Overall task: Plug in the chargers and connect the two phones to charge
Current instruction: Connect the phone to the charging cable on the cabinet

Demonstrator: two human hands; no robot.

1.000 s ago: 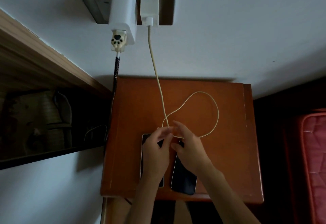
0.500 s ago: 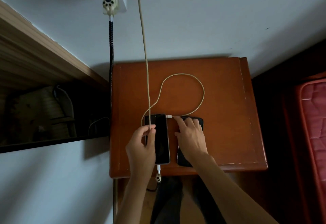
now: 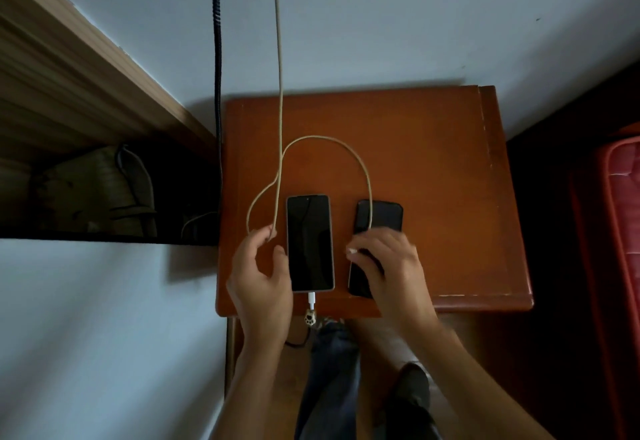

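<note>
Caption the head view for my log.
Left phone plugged in; right hand brings the beige cable plug to the right phone.

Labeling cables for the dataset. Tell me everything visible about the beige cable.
The beige cable looks braided and matte. It drops along the white wall from above the frame onto the wooden table, where it bends at the left hand, whose fingers pinch it. From there it loops back over the tabletop, crosses itself, then runs over the top of the right phone to the right hand. A white connector tip shows at those fingertips, apparently not yet plugged in.
</note>
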